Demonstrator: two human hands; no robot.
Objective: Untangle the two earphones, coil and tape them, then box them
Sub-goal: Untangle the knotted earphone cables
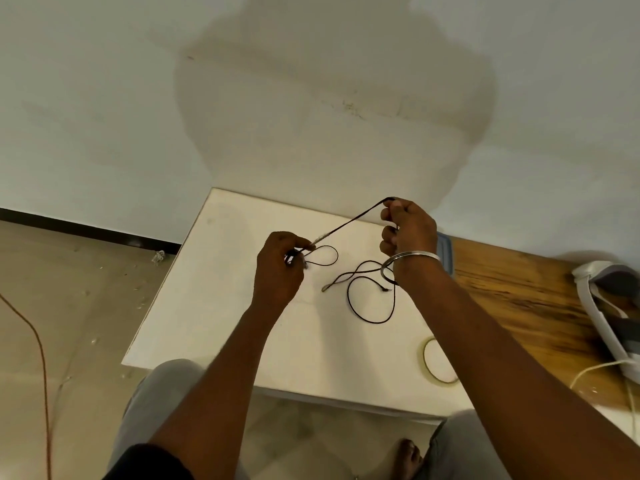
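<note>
Two bare hands work above a white board (214, 306) that lies on a wooden table (512, 299). The left hand (280, 268) is closed in a pinch on one end of a dark earphone cable (349, 221), with a small loop of that cable hanging just to the right of its fingers. The right hand (408, 230), farther and to the right, pinches the other end of the same stretch between thumb and fingers, so the cable runs taut and slanted between the two hands, which are held apart. One metal bangle (412, 258) circles the right wrist.

On the board below the right wrist lies more dark cable (370, 306) in about two loose loops; whether this is a second earphone or the rest of the first cannot be told. One roll of clear tape (426, 358) lies flat on the board near its right edge, partly hidden by the right forearm. One blue-grey flat object (445, 252) shows behind the right wrist, mostly covered.

At the right edge sits one white and grey appliance (602, 306) with a white cord (595, 370). One orange cord (38, 341) trails over the floor at left. No writing or brand can be read anywhere.
</note>
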